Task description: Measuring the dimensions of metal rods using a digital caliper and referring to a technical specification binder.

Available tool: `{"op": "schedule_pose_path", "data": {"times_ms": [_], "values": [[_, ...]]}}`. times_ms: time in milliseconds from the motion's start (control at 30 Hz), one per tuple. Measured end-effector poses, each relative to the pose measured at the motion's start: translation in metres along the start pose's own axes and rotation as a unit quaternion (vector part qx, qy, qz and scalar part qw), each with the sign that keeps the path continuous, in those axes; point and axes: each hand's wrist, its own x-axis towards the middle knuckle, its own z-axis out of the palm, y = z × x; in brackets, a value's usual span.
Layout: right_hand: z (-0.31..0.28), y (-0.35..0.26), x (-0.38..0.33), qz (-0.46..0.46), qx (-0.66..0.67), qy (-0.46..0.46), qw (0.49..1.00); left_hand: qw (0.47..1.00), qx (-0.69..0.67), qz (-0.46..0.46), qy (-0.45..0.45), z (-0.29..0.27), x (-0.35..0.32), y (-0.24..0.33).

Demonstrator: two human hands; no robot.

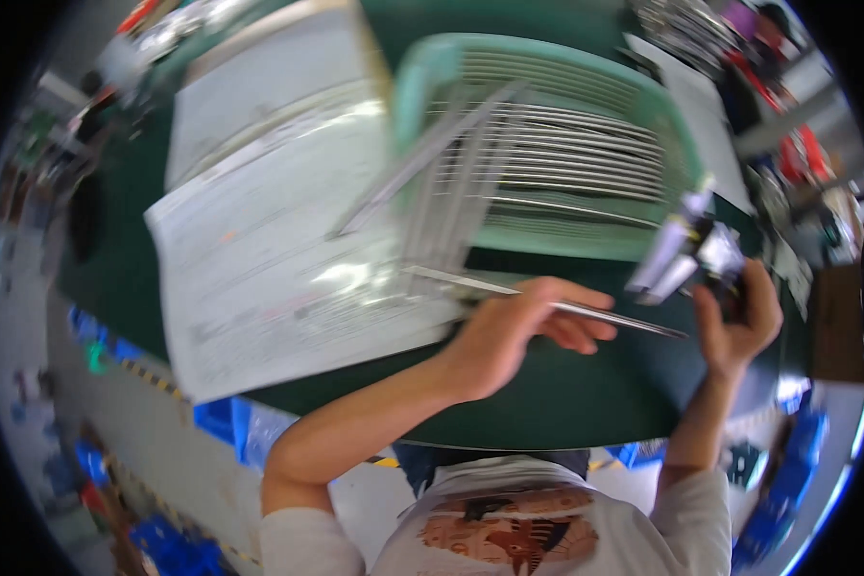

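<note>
My left hand (509, 331) is closed around a thin, shiny metal rod (634, 321), which slants over the table's near edge with its ends sticking out on both sides. To the right, my right hand (744, 322) has thumb and fingers curled at a blurred cluster of black and silvery-white pieces (682, 248). What exactly these fingers grip cannot be made out. Beyond both hands lies a light green plastic tray (691, 134) with several similar metal rods (586, 158) side by side. Long grey, see-through strips (432, 158) rest across its left side.
Printed paper sheets (278, 240) cover the left part of the dark green table (586, 403). A white sheet (706, 120) and a pile of shiny metal parts (686, 34) lie beyond the tray at right. Blue bins (223, 422) stand below the table edge.
</note>
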Motion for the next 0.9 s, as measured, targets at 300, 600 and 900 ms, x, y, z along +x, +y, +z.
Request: {"op": "schedule_pose_path", "data": {"times_ms": [300, 600, 900], "values": [[-0.007, 0.008, -0.004, -0.111, -0.020, -0.072, 0.991, 0.999, 0.014, -0.035, 0.007, 0.001, -0.007, 0.010], [-0.004, 0.001, -0.007, -0.140, 0.001, -0.103, 0.985, 0.997, 0.045, -0.062, 0.005, 0.008, -0.010, 0.009], [-0.004, 0.003, -0.007, -0.162, 0.000, -0.099, 0.982, 0.997, 0.051, -0.055, 0.001, 0.009, -0.011, 0.011]]}}
